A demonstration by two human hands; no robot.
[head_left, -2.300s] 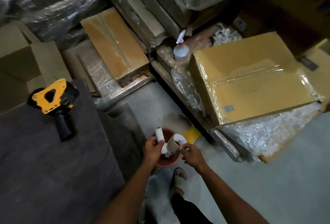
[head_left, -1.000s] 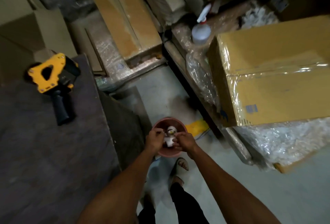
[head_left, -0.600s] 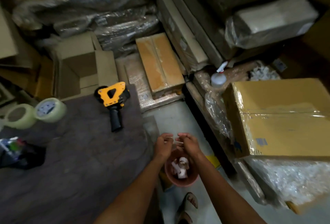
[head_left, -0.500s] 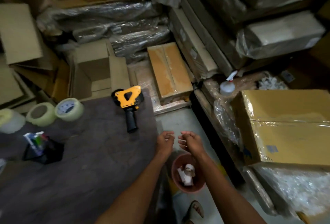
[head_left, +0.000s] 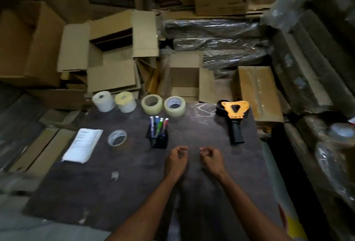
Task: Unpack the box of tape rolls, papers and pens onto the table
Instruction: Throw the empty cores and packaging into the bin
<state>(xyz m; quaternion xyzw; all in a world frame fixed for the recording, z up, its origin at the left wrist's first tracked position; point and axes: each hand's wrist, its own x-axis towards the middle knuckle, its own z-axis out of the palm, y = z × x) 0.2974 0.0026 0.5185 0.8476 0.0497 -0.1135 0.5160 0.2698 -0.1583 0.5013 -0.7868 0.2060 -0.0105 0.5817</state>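
Observation:
On the dark table stand several tape rolls: a white one, a yellowish one, two clear ones, and a smaller roll lying flat. A black pen holder with coloured pens stands mid-table. A stack of white papers lies at the left. A yellow tape dispenser lies at the right. My left hand and my right hand hover over the table with fingers curled, holding nothing.
Open cardboard boxes stand behind the table. Plastic-wrapped packages and a taped carton crowd the back right. More wrapped goods lie along the right side, across a dark gap.
My view swung from the red bin on the floor up and left to the table. Both hands left the bin, where white scraps stayed, and now hang empty over the table.

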